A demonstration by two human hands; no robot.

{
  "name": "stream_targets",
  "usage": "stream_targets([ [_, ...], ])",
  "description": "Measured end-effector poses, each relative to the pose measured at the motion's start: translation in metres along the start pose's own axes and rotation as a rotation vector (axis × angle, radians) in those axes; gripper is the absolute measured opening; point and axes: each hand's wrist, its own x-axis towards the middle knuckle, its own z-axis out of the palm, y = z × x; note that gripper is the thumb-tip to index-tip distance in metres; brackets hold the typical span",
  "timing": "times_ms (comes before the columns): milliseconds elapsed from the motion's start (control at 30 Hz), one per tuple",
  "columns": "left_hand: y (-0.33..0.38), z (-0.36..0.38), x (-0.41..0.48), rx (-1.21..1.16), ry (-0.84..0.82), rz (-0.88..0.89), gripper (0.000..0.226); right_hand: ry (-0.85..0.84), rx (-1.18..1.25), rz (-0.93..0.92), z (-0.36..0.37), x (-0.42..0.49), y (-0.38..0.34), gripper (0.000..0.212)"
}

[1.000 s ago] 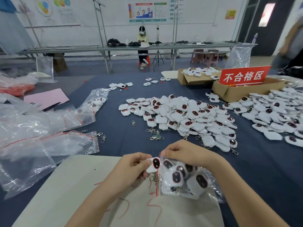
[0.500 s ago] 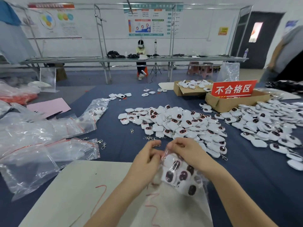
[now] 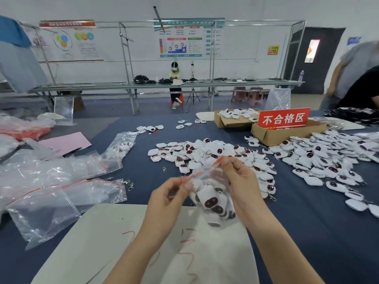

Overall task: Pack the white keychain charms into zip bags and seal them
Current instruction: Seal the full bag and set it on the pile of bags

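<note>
left hand: your left hand (image 3: 170, 198) pinches the lower left end of the red zip strip (image 3: 196, 173), fingers curled round it.
right hand: your right hand (image 3: 244, 181) pinches the upper right end of the same strip, fingertips closed on the plastic.
zip bag: one clear zip bag (image 3: 213, 177), held above the bench (image 3: 307, 222) between your two hands, its mouth slanting up to the right; you cannot tell whether the strip is pressed closed.
packed charms: white packed charms (image 3: 211, 201) with dark oval faces, bunched in the bottom of the bag.
centre heap: loose charms in a centre heap (image 3: 215, 150) on the bench, just behind your hands.
right heap: a wider right heap (image 3: 328, 158) of charms, apart from the first.
empty bags: clear empty bags (image 3: 61, 181) with red strips, piled at your left.
cardboard box: open cardboard box (image 3: 272, 136) behind the heaps, a red sign (image 3: 284, 118) standing in it.
white sheet: a white sheet (image 3: 102, 232) under your forearms.
</note>
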Motion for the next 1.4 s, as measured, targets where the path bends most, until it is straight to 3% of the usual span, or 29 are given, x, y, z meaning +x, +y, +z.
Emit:
stream_targets([
  [100, 0.003, 0.002, 0.001, 0.053, 0.128, 0.041, 0.016, 0.035, 0.016, 0.019, 0.000, -0.009, 0.008, 0.024],
  [367, 0.019, -0.011, 0.009, 0.209, 0.117, 0.154, 0.022, 0.084, 0.049, 0.066, 0.001, -0.022, 0.011, 0.030],
  [500, 0.010, -0.016, 0.005, 0.120, 0.185, 0.104, 0.019, 0.063, -0.055, 0.016, 0.001, -0.025, 0.014, 0.024],
  [667, -0.020, -0.016, 0.007, -0.082, 0.145, -0.037, 0.008, 0.071, -0.059, 0.026, -0.006, -0.024, 0.029, 0.024],
  [833, -0.055, -0.001, 0.024, -0.293, 0.173, -0.236, 0.031, 0.074, -0.052, 0.085, -0.005, -0.010, 0.052, 0.026],
  [1033, -0.085, 0.010, 0.038, -0.464, 0.226, -0.341, 0.030, -0.135, -0.153, 0.304, -0.007, 0.009, 0.071, 0.039],
  [1233, -0.103, 0.007, 0.043, -0.301, 0.232, -0.316, 0.023, -0.093, -0.084, 0.345, -0.006, 0.025, 0.086, 0.038],
  [1400, -0.104, 0.008, 0.043, -0.247, 0.251, -0.303, 0.014, -0.075, -0.035, 0.352, -0.008, 0.025, 0.093, 0.024],
])
